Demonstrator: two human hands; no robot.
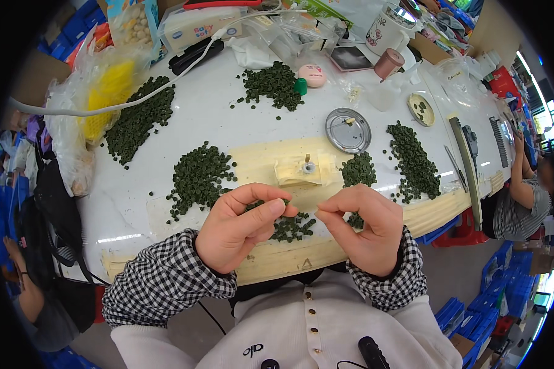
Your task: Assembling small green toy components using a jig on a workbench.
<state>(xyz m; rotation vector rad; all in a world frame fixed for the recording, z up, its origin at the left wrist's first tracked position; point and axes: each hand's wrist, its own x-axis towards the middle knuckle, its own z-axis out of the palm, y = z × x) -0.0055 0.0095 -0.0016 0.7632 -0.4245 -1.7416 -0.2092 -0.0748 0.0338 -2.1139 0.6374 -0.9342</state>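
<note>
My left hand (237, 227) is closed, pinching a small dark green piece (285, 202) between thumb and forefinger. To its right, my right hand (369, 227) has thumb and forefinger pressed together; whatever sits at the tips is too small to make out. Just beyond both hands stands a tape-covered, cream-coloured block (298, 173) with a short metal pin (308, 161) sticking up. Loose green pieces (292, 229) lie on the table between my hands. A bigger heap of green pieces (200, 175) spreads beyond my left hand, and a smaller heap (358, 169) beyond my right.
More green heaps lie at the far left (140, 114), far middle (271, 86) and right (414, 163). A round metal lid (348, 144), a shallow dish (421, 111), tweezers (455, 166) and a long metal bar (466, 166) are around. A white cable (104, 111) crosses the left side.
</note>
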